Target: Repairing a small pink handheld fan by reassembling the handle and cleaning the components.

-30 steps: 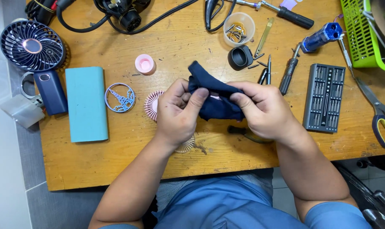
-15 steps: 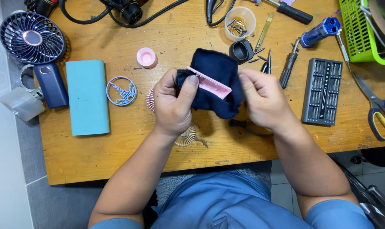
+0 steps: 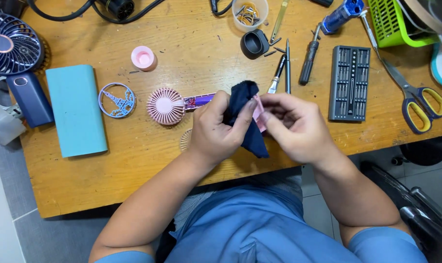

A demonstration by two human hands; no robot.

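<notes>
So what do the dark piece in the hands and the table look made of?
Dark piece: soft navy cloth, matte; it folds and drapes between left hand and right hand. Table: wood, probably plywood, with visible grain and scuffed bare finish.

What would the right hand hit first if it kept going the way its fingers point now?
The right hand points left, so it would probably first meet the dark cloth its fingers already touch, then the left hand behind it.

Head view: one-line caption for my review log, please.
Both hands, left hand and right hand, hold a dark blue cloth around a pink part over a cluttered wooden workbench.
</notes>
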